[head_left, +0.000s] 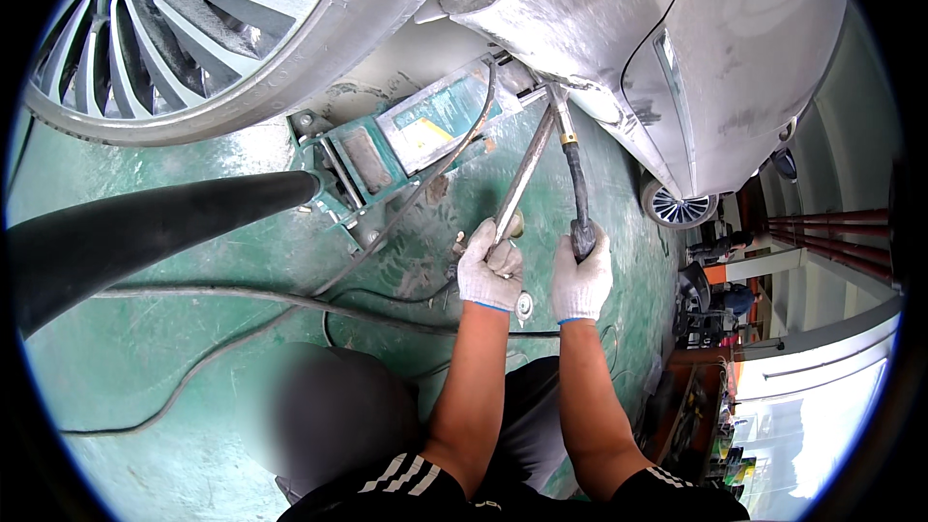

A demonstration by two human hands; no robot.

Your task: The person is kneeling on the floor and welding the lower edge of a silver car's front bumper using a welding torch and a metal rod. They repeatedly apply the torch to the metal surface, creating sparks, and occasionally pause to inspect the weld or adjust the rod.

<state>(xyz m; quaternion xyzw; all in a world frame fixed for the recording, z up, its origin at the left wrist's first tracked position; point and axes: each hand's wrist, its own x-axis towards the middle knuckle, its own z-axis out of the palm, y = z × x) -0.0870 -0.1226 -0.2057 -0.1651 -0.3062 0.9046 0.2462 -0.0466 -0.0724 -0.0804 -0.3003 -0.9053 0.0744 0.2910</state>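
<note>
Two hands, two tools, one each. The pale metal bar (523, 176) is held near its lower end by the left hand (491, 269), fingers wrapped round it, no real gap left. The black-handled tool (578, 184) is gripped at its dark bottom end by the right hand (582, 275), fingers closed there too; how hard it's squeezed can't be told. Two whitish knit gloves are worn, with blue edging at the cuffs. Both tools are angled up towards the lower edge of the silver car body (619, 48), their upper ends close together; whether they touch each other can't be made out.

One car, two wheels in view: a big multi-spoke wheel (184, 29) at upper left and a smaller-looking far wheel (680, 208) to the right. One green floor jack (372, 162) is parked between the big wheel and the tools, with one thick black jack handle (164, 232) sticking out leftwards. At least three cables (232, 292) are strewn about, one draped over the jack.

The green floor (184, 358) is shiny, scuffed and whitish in patches. Off right, red pipes (831, 232), two people (739, 300) in dark clothes and a bright opening (812, 435) can be seen.
</note>
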